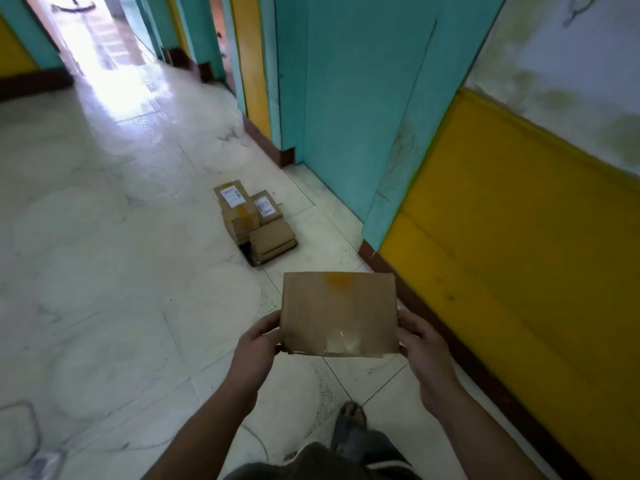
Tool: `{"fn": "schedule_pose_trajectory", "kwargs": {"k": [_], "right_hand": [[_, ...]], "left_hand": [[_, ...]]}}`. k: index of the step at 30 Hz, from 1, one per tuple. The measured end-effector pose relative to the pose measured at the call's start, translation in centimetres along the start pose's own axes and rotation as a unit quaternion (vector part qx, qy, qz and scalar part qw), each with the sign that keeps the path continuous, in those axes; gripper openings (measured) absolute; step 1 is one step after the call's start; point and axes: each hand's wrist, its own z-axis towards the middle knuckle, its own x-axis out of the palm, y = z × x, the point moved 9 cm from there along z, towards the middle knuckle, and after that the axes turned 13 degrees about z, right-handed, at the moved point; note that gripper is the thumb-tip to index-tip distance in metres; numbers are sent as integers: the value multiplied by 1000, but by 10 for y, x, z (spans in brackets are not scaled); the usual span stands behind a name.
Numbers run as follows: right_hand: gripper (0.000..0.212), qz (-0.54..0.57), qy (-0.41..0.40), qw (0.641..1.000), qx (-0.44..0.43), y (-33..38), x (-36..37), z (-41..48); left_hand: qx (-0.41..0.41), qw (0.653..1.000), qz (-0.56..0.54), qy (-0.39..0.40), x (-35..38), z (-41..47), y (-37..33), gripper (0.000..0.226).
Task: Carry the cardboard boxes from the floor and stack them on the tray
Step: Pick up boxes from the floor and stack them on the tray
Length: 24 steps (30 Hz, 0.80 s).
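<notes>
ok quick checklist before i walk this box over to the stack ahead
1. Grip: left hand and right hand each clasp a side edge of the held box: ok.
2. Box level: roughly flat, not tipping: ok.
3. Path: floor up to the stacked boxes looks bare: ok.
4. Tray under the stack: only a dark edge shows: cannot tell.
5. Landing spot: the stack's tops sit at uneven heights: cannot tell.

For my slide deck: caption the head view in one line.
Both hands, left hand and right hand, hold a cardboard box facing stacked boxes on the floor.
</notes>
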Motion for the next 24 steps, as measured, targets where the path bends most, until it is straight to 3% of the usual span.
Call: {"fn": "schedule_pose_trajectory", "kwargs": {"k": [17, 24], "right_hand": [[32, -128, 140, 980, 52, 48, 196, 266], [31, -195, 166, 963, 82, 53, 283, 350]], "left_hand": [[-99, 988, -19, -117, -74, 221, -47, 30], [-150, 979, -65, -124, -105, 318, -50, 27]]}}
